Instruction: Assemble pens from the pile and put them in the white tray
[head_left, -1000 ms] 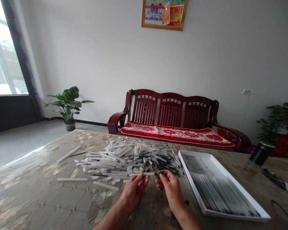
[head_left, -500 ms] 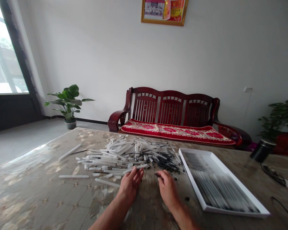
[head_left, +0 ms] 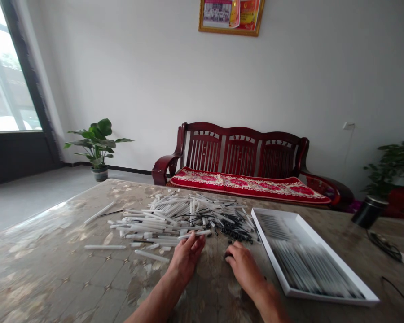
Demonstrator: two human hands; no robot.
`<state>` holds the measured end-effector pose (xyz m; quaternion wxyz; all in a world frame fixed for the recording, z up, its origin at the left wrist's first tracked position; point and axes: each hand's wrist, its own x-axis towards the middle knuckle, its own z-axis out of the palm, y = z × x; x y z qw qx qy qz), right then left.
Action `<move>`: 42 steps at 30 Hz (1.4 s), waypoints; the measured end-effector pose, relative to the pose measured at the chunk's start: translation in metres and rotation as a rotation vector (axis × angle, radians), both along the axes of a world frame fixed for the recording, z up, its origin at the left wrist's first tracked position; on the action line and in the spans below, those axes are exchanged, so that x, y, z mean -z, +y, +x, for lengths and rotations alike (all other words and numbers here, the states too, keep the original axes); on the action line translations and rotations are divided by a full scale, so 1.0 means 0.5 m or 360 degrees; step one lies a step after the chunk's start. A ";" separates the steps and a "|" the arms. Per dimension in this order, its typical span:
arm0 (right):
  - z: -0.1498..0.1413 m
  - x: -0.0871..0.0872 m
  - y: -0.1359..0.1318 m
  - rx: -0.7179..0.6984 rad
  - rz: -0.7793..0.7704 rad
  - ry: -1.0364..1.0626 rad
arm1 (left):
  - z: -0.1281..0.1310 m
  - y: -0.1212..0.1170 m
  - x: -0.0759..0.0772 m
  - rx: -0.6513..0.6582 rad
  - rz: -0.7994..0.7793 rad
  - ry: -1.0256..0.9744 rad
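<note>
My left hand (head_left: 186,256) is closed around a white pen barrel (head_left: 204,233), whose end points to the right past my fingers. To the right, my right hand (head_left: 241,262) is pinched low over the table, and a small dark part (head_left: 227,255) shows at its fingertips; its exact kind is too small to tell. Just beyond both hands spreads a heap of white pen barrels (head_left: 171,207). Small black pen parts (head_left: 235,233) lie at the heap's right side. One loose white barrel (head_left: 151,256) rests left of my left hand.
A shallow white tray (head_left: 272,260) with rows of pens stands on the right of the patterned table (head_left: 70,287). Behind it are a black canister (head_left: 369,211) and a cable (head_left: 387,246). A wooden bench (head_left: 240,154) with a red cover stands across the table.
My right hand has shifted slightly right and nearer, away from my left hand. My left hand, still holding the barrel, has moved slightly right.
</note>
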<state>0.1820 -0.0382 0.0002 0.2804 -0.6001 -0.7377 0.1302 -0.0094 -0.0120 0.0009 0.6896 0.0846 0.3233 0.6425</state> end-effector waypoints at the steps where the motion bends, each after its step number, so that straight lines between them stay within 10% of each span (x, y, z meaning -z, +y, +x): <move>1: -0.004 0.003 0.003 0.0015 0.0041 0.0067 | 0.002 0.001 -0.003 0.0005 0.0018 -0.0030; 14: -0.055 0.034 0.020 0.0196 -0.0210 0.1675 | -0.001 -0.036 -0.011 -0.0194 -0.0174 0.0391; 42: -0.068 0.008 0.012 0.0180 -0.0024 0.1771 | 0.028 -0.037 0.002 0.0167 -0.0069 0.0124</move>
